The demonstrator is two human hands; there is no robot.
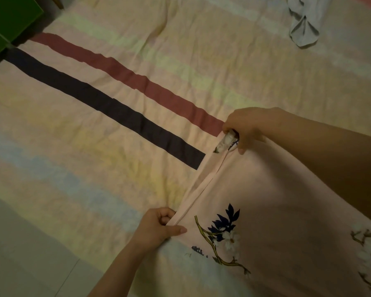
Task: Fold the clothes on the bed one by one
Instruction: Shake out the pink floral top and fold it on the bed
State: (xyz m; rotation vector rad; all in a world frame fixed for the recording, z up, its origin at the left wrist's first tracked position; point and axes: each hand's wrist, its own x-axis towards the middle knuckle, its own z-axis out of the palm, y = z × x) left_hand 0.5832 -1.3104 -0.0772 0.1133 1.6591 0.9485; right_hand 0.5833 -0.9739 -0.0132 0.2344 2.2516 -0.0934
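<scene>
Down at the lower middle, the left hand (159, 225) is reaching in from the bottom edge, its fingers curling under and its thumb lying over the folded edge of a pink floral garment (276, 211), pinching it. Farther right and higher, the right hand (247, 125) is coming in on a long bare forearm from the right edge, knuckles up, its fingers closing around the other end of that same edge, where a bunched pale printed bit of cloth is showing. Between the two hands the folded edge is running taut and straight, and the garment is spreading to the lower right over the striped bedsheet (116, 157). To the left and above, wide bare sheet is lying open, crossed by a dark stripe and a maroon stripe. A grey garment (304, 24) is lying well apart at the top right, cut off by the frame. A green object (7, 20) at the top left corner is hard to identify. The pink garment's right part is running out of view, partly hidden under the forearm.
</scene>
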